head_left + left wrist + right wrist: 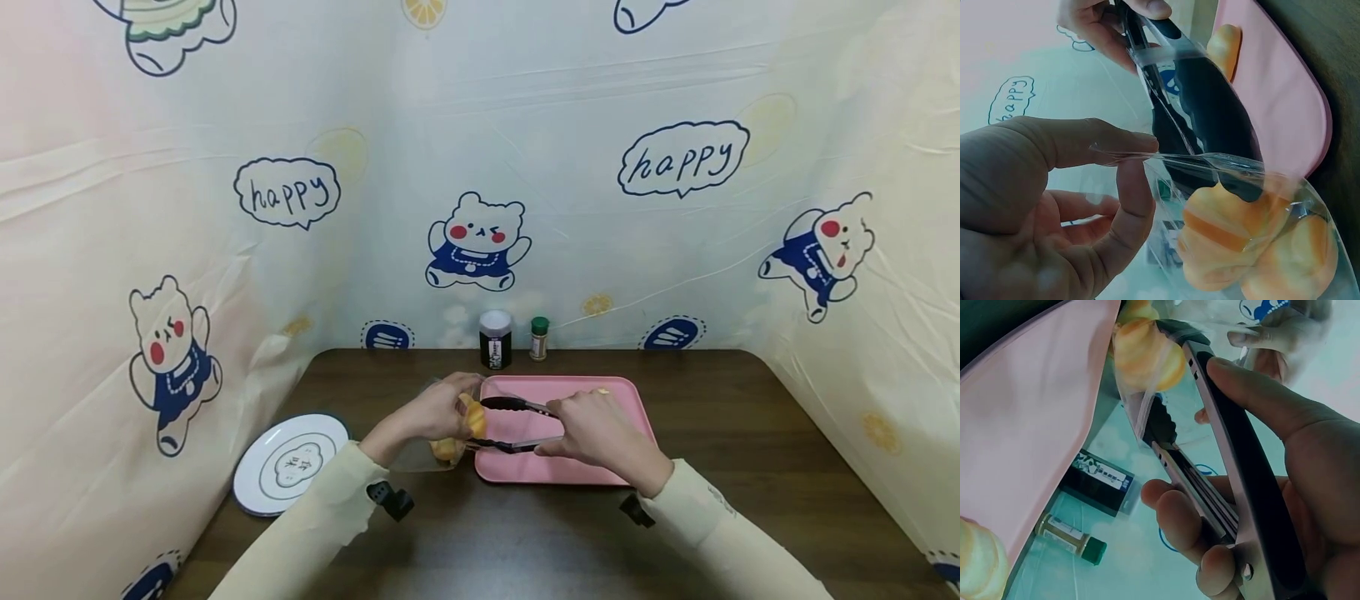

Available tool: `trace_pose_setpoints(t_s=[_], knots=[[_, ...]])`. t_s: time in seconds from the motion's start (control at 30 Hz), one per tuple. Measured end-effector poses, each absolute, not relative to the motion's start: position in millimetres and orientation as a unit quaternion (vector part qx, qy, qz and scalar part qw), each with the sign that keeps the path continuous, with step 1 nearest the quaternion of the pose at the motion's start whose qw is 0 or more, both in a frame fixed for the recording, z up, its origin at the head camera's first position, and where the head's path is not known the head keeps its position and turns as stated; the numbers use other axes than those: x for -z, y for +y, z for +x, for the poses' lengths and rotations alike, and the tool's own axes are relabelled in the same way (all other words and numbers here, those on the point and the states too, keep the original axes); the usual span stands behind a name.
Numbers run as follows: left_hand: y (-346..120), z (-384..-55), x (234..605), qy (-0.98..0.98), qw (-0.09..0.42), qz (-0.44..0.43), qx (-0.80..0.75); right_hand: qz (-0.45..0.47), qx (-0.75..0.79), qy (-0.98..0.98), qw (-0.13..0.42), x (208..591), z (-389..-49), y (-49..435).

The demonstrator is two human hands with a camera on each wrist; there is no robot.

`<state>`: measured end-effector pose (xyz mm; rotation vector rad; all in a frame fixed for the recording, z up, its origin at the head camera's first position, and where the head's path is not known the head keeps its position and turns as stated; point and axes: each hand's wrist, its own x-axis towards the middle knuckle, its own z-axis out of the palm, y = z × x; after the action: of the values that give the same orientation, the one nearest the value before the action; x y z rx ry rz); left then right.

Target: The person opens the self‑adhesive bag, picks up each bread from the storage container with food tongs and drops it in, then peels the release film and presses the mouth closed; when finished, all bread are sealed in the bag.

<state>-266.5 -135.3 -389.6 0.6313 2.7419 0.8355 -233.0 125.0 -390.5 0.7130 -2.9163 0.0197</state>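
My left hand [441, 410] pinches the rim of a clear plastic bag [416, 457] between thumb and finger. Inside the bag are bread rolls; one roll [1216, 247] sits near the mouth and another [1300, 262] lies deeper. In my right hand [596, 427] is a pair of tongs [1244, 481], gripped by its metal and black handles with the arms spread apart. Its black scalloped tips reach into the bag's mouth, at the nearer roll. A further bread piece [1225, 50] lies on the pink tray [525, 472], mostly hidden behind my right hand in the head view.
At the left table edge lies a white plate [251, 467] with a dark blue rim. Behind the tray stand a black jar [495, 343] with a pale lid and a small green-capped bottle [538, 342]. A printed curtain encloses the table at the back and sides.
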Motion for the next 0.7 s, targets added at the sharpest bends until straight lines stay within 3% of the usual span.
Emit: trace_pose_setpoints(t_s=[0.27, 0.47, 0.7], knots=[[-136.1, -265.2, 389.0, 0.927, 0.125, 0.199, -0.294, 0.239, 0.003, -0.967, 0.087, 391.9, -230.7, 122.7], [-135.6, -262.9, 386.0, 0.931, 0.112, 0.217, -0.271, 0.276, -0.021, -0.954, 0.119, 389.3, -229.8, 126.6], [-132.3, -259.8, 386.4, 0.932, 0.094, 0.248, -0.248, 0.272, -0.039, -0.956, 0.106, 386.5, -231.5, 124.4]])
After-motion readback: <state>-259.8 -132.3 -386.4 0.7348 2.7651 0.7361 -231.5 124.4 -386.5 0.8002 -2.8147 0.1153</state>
